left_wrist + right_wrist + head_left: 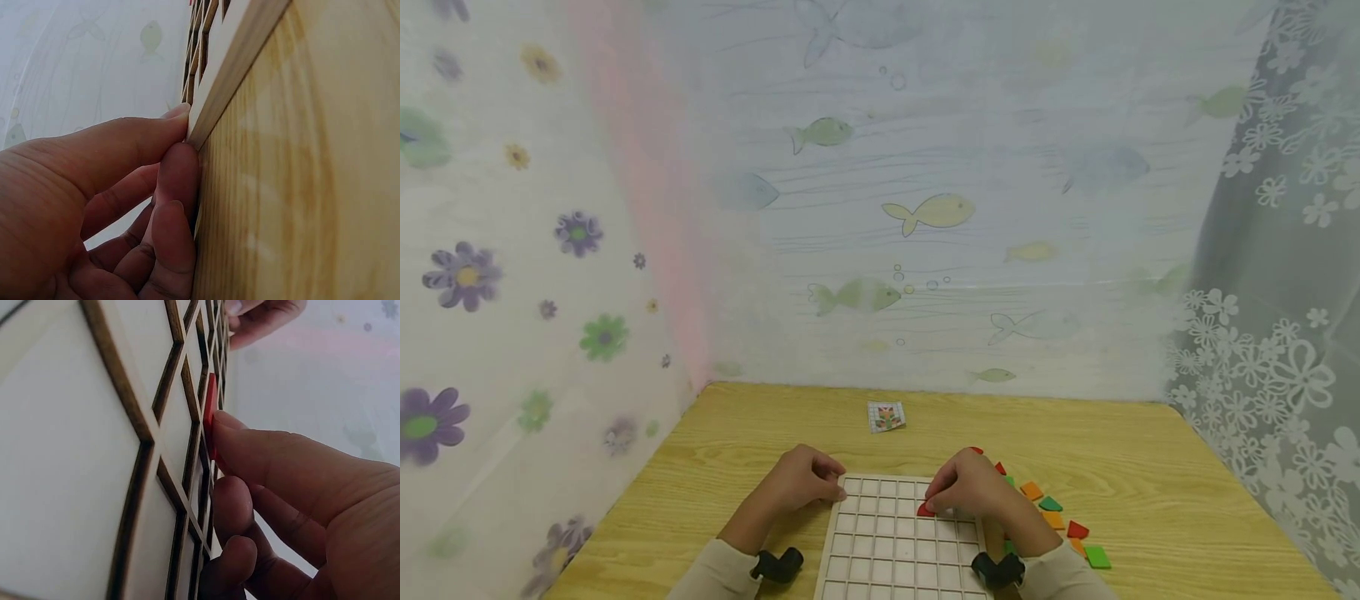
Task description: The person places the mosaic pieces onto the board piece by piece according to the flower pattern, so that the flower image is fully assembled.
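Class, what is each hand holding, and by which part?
Right hand: red piece, near one end. Left hand: grid board, at its far-left corner.

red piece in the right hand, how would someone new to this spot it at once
On the wooden table, find the pale grid board. Near its far edge, the right hand holds a small red piece. The other red pieces in view lie off the board; only this one is held.

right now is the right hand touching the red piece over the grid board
Touching: the right wrist view shows the right hand with its thumb tip against the red piece, no gap between.
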`<action>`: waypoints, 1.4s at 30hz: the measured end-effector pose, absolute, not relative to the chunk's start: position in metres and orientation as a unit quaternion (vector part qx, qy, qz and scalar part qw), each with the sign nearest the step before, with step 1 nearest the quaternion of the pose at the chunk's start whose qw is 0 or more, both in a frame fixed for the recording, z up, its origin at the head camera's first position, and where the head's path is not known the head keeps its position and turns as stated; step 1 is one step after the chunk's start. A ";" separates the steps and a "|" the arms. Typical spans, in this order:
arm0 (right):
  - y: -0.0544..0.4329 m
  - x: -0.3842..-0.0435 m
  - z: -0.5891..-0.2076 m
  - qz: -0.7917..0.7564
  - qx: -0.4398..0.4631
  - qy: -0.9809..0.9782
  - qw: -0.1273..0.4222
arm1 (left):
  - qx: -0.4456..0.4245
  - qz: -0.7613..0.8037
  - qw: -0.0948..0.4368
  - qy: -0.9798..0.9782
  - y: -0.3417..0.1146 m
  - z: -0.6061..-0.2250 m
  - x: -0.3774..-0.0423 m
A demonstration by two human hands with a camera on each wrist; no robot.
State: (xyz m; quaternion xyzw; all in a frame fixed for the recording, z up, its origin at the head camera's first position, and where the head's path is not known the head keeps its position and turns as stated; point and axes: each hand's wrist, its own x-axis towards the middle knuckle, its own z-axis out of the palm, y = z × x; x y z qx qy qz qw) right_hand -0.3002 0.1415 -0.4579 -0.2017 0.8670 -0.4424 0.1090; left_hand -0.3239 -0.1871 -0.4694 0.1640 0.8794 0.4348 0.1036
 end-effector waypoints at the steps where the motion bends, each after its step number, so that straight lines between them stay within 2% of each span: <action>1: 0.141 -0.300 -0.458 -0.442 -0.200 0.867 0.110 | 0.164 0.434 0.103 0.880 -0.187 -0.469 -0.324; 15: 0.142 -0.304 -0.458 -0.437 -0.186 0.873 0.113 | 0.164 0.437 0.101 0.879 -0.189 -0.471 -0.324; 25: 0.160 -0.310 -0.449 -0.428 -0.164 0.886 0.071 | 0.167 0.436 0.102 0.878 -0.190 -0.470 -0.325; 32: 0.172 -0.313 -0.441 -0.444 -0.108 0.887 0.061 | 0.171 0.435 0.101 0.878 -0.190 -0.471 -0.326; 42: 0.188 -0.324 -0.447 -0.438 -0.072 0.896 0.022 | 0.170 0.430 0.098 0.881 -0.188 -0.471 -0.324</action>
